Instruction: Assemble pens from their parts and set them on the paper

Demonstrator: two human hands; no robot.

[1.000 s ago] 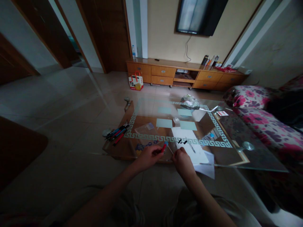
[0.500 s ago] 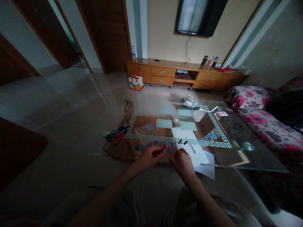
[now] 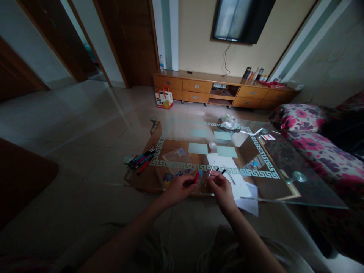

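Hands (image 3: 180,188) apart, red barrel (image 3: 196,177) near table (image 3: 315,195) edge.

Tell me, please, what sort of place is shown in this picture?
Probably a living room: there is a wall-mounted television, a flower-patterned sofa and a low glass-topped table.

From my remote seat, I saw the left hand (image 3: 181,188) grip a red tube (image 3: 196,177), the right hand (image 3: 222,188) pinch a stick (image 3: 212,169) angled toward one o'clock, and pens (image 3: 141,160) at ten.
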